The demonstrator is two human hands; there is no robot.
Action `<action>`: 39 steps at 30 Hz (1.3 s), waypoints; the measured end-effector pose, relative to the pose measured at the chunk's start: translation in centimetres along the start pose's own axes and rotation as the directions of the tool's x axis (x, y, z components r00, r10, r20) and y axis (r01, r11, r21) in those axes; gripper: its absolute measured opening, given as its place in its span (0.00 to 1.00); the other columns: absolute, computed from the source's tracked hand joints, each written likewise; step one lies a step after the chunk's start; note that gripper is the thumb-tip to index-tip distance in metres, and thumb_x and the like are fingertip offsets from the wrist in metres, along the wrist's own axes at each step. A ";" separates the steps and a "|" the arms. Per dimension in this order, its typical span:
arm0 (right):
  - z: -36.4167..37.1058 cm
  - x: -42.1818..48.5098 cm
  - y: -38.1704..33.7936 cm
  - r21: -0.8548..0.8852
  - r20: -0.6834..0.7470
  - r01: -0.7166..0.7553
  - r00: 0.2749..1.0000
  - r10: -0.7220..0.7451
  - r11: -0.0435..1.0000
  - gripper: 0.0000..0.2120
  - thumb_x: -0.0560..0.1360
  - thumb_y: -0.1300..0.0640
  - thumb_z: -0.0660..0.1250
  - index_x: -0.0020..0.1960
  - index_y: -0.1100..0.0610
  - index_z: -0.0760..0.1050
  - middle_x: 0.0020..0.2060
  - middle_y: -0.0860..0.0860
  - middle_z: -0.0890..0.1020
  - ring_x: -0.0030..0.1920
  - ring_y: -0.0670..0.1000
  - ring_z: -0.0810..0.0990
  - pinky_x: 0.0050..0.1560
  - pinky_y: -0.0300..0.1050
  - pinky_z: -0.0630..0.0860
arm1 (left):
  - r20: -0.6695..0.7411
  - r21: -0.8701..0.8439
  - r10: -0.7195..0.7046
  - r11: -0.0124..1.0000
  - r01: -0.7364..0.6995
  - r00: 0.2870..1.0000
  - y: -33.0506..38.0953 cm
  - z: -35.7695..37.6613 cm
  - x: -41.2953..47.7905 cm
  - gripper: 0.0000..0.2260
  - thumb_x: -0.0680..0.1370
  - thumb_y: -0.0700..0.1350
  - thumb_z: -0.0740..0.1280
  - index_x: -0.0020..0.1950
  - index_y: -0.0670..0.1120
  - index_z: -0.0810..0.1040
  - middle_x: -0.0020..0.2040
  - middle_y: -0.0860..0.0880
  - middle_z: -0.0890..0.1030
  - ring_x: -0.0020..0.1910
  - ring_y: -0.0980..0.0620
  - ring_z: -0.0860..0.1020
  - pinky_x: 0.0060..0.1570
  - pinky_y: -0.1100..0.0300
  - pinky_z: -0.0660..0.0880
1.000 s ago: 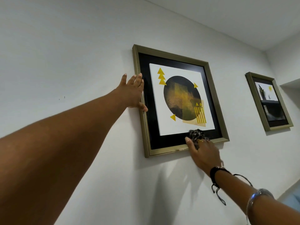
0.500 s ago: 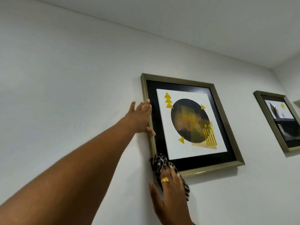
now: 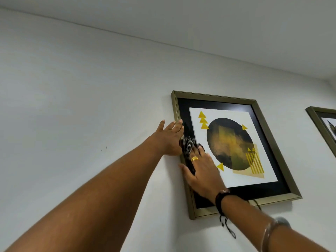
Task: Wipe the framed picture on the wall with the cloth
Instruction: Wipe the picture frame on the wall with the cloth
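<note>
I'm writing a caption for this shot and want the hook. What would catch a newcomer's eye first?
First, the framed picture right of centre on the white wall: a gold frame around a dark circle with yellow triangles. Next, the two bare arms reaching up to it. The left hand lies flat at the frame's left edge, and beside it the right hand presses a black-and-white patterned cloth on the glass. A second frame peeks in at far right.

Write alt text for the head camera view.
A person's right hand presses a black-and-white patterned cloth against the left side of a gold-framed abstract picture on a white wall. The left hand lies flat against the frame's left edge.
</note>
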State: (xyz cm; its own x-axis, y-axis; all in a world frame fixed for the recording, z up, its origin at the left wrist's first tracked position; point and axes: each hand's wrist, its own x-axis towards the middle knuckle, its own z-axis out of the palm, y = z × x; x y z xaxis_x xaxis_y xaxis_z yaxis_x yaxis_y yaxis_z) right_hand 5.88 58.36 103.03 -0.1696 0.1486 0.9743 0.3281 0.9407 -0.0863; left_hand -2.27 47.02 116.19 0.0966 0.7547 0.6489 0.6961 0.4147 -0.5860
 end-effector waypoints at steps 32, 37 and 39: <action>1.1 -13.9 2.2 -0.001 -0.016 0.046 0.999 -0.046 0.999 0.30 0.61 0.57 0.75 0.63 0.53 0.76 0.64 0.49 0.78 0.64 0.55 0.77 0.61 0.55 0.74 | -0.008 0.030 -0.043 0.999 0.043 0.999 0.4 0.7 -0.2 0.58 0.63 0.72 0.68 0.79 0.45 0.40 0.80 0.46 0.38 0.79 0.44 0.40 0.75 0.39 0.38; 0.7 -14.8 -0.1 0.225 -0.001 -0.199 0.979 0.205 0.954 0.22 0.66 0.63 0.68 0.60 0.55 0.80 0.63 0.53 0.80 0.66 0.52 0.76 0.67 0.47 0.72 | -0.011 0.039 -0.056 0.998 0.057 0.998 1.6 1.7 -2.7 0.51 0.69 0.70 0.63 0.79 0.46 0.41 0.80 0.44 0.40 0.79 0.42 0.39 0.75 0.39 0.38; 0.2 -15.0 -1.4 0.389 0.008 -0.290 0.950 0.311 0.874 0.19 0.69 0.66 0.67 0.59 0.59 0.81 0.59 0.54 0.83 0.62 0.52 0.79 0.64 0.47 0.74 | -0.047 -0.135 -0.088 0.987 0.081 0.995 2.7 2.8 -5.3 0.47 0.71 0.68 0.62 0.79 0.47 0.43 0.81 0.43 0.42 0.79 0.43 0.40 0.74 0.40 0.38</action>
State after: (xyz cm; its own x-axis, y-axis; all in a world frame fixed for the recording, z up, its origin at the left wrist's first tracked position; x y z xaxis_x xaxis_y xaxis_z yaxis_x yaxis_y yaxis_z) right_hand 7.74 54.86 88.54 -0.0668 0.4363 0.8973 -0.0259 0.8983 -0.4387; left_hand -2.89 45.55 109.89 0.0681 0.6903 0.7203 0.7913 0.4023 -0.4604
